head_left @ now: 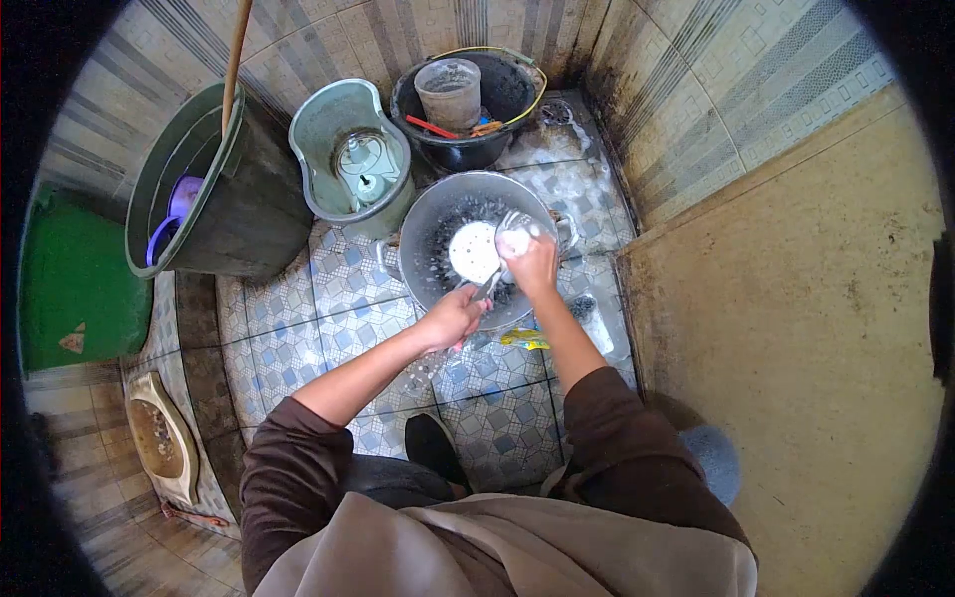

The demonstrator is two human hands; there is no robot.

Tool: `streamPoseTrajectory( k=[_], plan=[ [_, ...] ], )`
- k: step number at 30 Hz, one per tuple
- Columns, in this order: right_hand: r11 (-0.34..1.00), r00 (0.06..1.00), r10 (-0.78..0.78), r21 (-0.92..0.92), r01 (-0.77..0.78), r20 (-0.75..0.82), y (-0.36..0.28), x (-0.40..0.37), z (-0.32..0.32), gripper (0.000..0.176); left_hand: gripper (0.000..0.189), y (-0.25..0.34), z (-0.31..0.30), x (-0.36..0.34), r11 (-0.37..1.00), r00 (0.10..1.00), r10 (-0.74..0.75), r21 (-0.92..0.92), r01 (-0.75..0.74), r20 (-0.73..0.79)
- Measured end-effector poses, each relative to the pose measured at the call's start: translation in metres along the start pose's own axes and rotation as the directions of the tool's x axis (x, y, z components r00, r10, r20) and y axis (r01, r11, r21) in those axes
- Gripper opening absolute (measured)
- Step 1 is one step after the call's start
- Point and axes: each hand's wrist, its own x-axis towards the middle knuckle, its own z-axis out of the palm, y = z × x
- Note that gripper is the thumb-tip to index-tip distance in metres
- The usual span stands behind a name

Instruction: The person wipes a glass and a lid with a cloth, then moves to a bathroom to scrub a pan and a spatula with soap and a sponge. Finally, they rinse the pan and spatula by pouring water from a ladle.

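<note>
A large grey metal pot with side handles stands on the tiled floor, speckled with suds inside. Over it, my left hand is closed round the handle of a utensil with a round white perforated head. My right hand is closed on a foamy, partly see-through thing beside the white disc; what exactly it is, I cannot make out. A yellow packet lies at the pot's lower edge.
Behind the pot are a black tub holding a grey container and a pale green bucket. A big dark green bin stands left. The squat toilet is lower left, a beige panel right.
</note>
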Motion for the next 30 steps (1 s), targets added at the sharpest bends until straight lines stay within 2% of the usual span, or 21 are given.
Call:
streamPoseTrajectory(
  k=[1,2,4,6,8,9,12,13,14,16,17,18,19,20,21,23,24,26,27,28,30],
  plan=[
    [0.986,0.996,-0.05,-0.162,0.038,-0.071,0.005,0.005,0.001,0.033,0.02,0.001,0.001,0.0,1.0,0.999,0.019,0.005,-0.019,-0.026],
    [0.986,0.996,-0.05,-0.163,0.037,-0.074,0.01,0.008,0.002,0.033,0.02,0.003,0.001,-0.002,1.0,1.0,0.021,0.007,-0.02,-0.024],
    [0.98,0.977,0.111,-0.141,-0.137,-0.182,0.013,0.012,-0.002,0.041,0.021,0.009,0.0,-0.005,0.998,0.999,0.035,0.05,-0.034,-0.026],
    [0.978,0.965,0.062,-0.176,-0.109,-0.254,0.005,0.006,0.008,0.044,0.021,0.006,0.001,-0.002,0.997,0.999,0.04,0.068,-0.039,-0.017],
    [0.896,0.965,-0.261,-0.377,0.233,-0.024,-0.012,-0.002,0.009,0.04,0.022,0.002,0.001,0.0,0.996,0.999,0.045,0.079,-0.044,-0.012],
    [0.943,0.964,-0.266,-0.214,0.255,-0.022,0.001,0.004,0.024,0.04,0.022,0.0,0.0,0.0,0.987,0.997,0.053,0.152,-0.044,-0.053],
    [0.919,0.956,-0.292,-0.279,0.28,-0.002,0.007,0.022,0.014,0.037,0.022,-0.004,-0.003,-0.001,0.973,0.99,0.071,0.229,-0.042,-0.118],
    [0.983,0.98,-0.072,-0.18,0.039,-0.183,0.008,0.031,0.019,0.03,0.022,-0.004,-0.003,0.0,0.971,0.987,0.092,0.23,-0.06,-0.132],
    [0.983,0.98,-0.071,-0.178,0.038,-0.184,0.008,0.026,0.023,0.03,0.022,-0.006,-0.006,0.004,0.971,0.987,0.091,0.231,-0.059,-0.132],
    [0.972,0.899,0.227,0.143,-0.186,-0.374,0.007,0.017,0.034,0.03,0.018,-0.009,-0.012,0.014,0.965,0.967,0.163,0.238,-0.115,-0.197],
    [0.837,0.871,0.476,0.369,-0.404,-0.125,0.024,0.018,0.057,0.025,0.018,-0.006,-0.012,0.015,0.964,0.964,0.172,0.238,-0.123,-0.2],
    [0.842,0.876,0.465,0.368,-0.394,-0.126,0.013,0.017,0.053,0.025,0.018,-0.004,-0.013,0.017,0.975,0.968,0.142,0.2,-0.1,-0.208],
    [0.532,0.766,0.631,0.65,-0.543,0.123,-0.005,0.009,0.046,0.019,0.019,-0.005,-0.012,0.018,0.985,0.971,0.104,0.159,-0.07,-0.214],
    [0.108,0.622,0.664,0.77,-0.628,0.415,-0.019,0.002,0.042,0.017,0.019,-0.008,-0.01,0.02,0.986,0.971,0.098,0.153,-0.065,-0.22],
    [0.103,0.617,0.665,0.766,-0.635,0.421,-0.024,0.001,0.045,0.017,0.019,-0.012,-0.009,0.023,0.985,0.972,0.124,0.143,-0.096,-0.199],
    [-0.339,0.58,0.29,0.648,-0.682,0.761,-0.03,0.005,0.047,0.013,0.018,-0.019,-0.009,0.025,0.99,0.982,0.129,0.078,-0.118,-0.141],
    [-0.341,0.58,0.291,0.649,-0.68,0.761,-0.026,0.007,0.05,0.013,0.018,-0.02,-0.008,0.024,0.99,0.982,0.127,0.08,-0.117,-0.139],
    [-0.189,0.721,0.318,0.787,-0.588,0.615,-0.016,0.016,0.053,0.019,0.015,-0.024,-0.006,0.019,0.999,0.997,0.037,-0.006,-0.037,-0.071],
    [-0.218,0.711,0.383,0.806,-0.551,0.59,-0.016,0.022,0.044,0.022,0.015,-0.036,-0.007,0.02,0.989,0.994,0.108,0.099,-0.105,-0.028],
    [-0.291,0.691,0.412,0.804,-0.518,0.594,-0.012,0.026,0.031,0.024,0.015,-0.038,-0.01,0.017,0.99,0.994,0.107,0.099,-0.104,-0.03],
    [-0.465,0.682,0.442,0.799,-0.38,0.582,-0.014,0.022,0.013,0.026,0.021,-0.039,-0.015,0.012,0.958,0.98,0.18,0.242,-0.155,-0.088]
  ],
)
